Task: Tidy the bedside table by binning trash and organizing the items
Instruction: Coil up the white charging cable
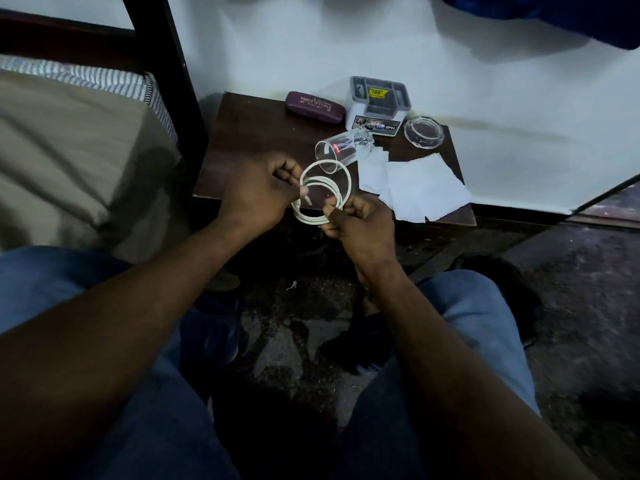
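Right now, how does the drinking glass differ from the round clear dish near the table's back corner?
The drinking glass lies on its side; the round clear dish sits upright. The glass is tall and narrow; the dish is low and wide. The glass carries a red mark; the dish looks plain. Both are clear and rest on the bedside table.

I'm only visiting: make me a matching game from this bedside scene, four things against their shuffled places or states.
1 white cable
2 drinking glass
3 maroon case
4 torn paper

a lying on its side
b near the table's back edge
c coiled, held by left hand and right hand
d at the table's front right corner

Pairs: 1-c, 2-a, 3-b, 4-d
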